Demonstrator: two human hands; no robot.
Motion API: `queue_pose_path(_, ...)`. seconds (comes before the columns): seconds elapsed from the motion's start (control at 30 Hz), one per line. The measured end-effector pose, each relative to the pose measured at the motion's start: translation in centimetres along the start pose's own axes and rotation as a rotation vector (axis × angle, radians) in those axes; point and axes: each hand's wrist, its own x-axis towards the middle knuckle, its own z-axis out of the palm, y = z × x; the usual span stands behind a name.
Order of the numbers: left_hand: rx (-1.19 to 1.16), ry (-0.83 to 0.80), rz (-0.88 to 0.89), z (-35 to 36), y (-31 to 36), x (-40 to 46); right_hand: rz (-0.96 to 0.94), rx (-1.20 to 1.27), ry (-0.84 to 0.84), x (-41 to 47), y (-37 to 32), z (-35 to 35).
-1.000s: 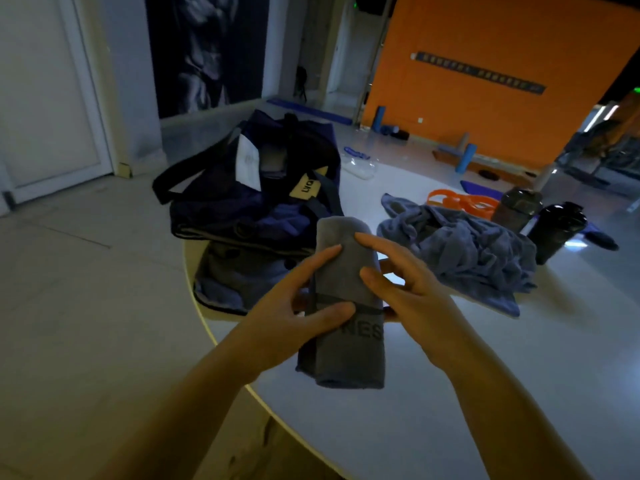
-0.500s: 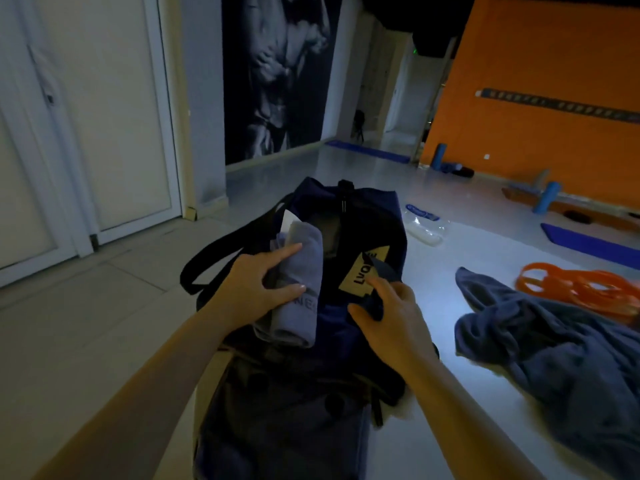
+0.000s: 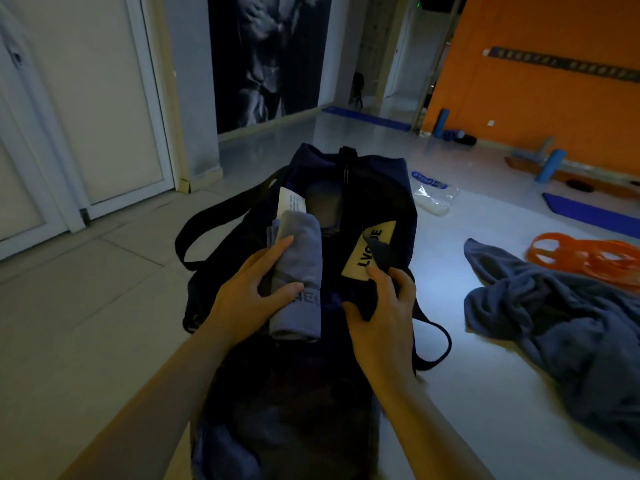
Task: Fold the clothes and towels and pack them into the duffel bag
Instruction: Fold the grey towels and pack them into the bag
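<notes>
While your left fingers [image 3: 277,249] are lying along the top of the folded grey towel [image 3: 300,271] and the thumb is curling under its side, your left hand [image 3: 249,296] is gripping that roll over the open mouth of the duffel bag [image 3: 398,202], which is sitting on the pale table [image 3: 450,393]. Your right fingers [image 3: 375,275] are pinching the dark fabric at the bag's near edge beside its pale label [image 3: 369,251], and your right hand [image 3: 384,323] is holding that edge back so the opening is gaping. What you are risking, in my judgement, is the roll loosening: you are holding it on one side only, so a snag on the rim or on the white tag [image 3: 290,204] could be undoing the fold as you are pushing it down. Letting go of the edge too soon could also be closing the mouth over the towel. Inside the bag, the white tag and a dark flat shape are showing at the far end; what lies deeper I cannot tell in this dim light. Off to your right a crumpled blue towel [image 3: 554,323] is waiting unfolded on the table, near the orange bands [image 3: 588,254], and another cloth [image 3: 221,445] is hanging at the near table edge.
</notes>
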Motion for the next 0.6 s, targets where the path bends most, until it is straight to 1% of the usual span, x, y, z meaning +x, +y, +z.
queue_pose_path(0.1, 0.013, -0.013, 0.007, 0.1, 0.8, -1.7, -0.011, -0.03, 0.028, -2.6, -0.6, -0.8)
queue_pose_path(0.23, 0.045, -0.018, 0.026, 0.6, 2.5, -5.3, 0.029, -0.036, -0.001, -5.8, -0.9, -3.2)
queue_pose_path(0.4, 0.022, 0.002, 0.046, 1.3, 5.5, -11.8, 0.046, -0.085, -0.05, -11.1, -1.5, -7.9)
queue_pose_path(0.5, -0.054, 0.009, 0.025, 1.8, 8.0, -16.1, 0.032, -0.104, -0.079, -14.9, -1.7, -11.1)
queue_pose_path(0.6, -0.019, 0.004, 0.044, 2.7, 9.8, -19.2, -0.001, -0.182, -0.104, -17.7, -2.2, -13.9)
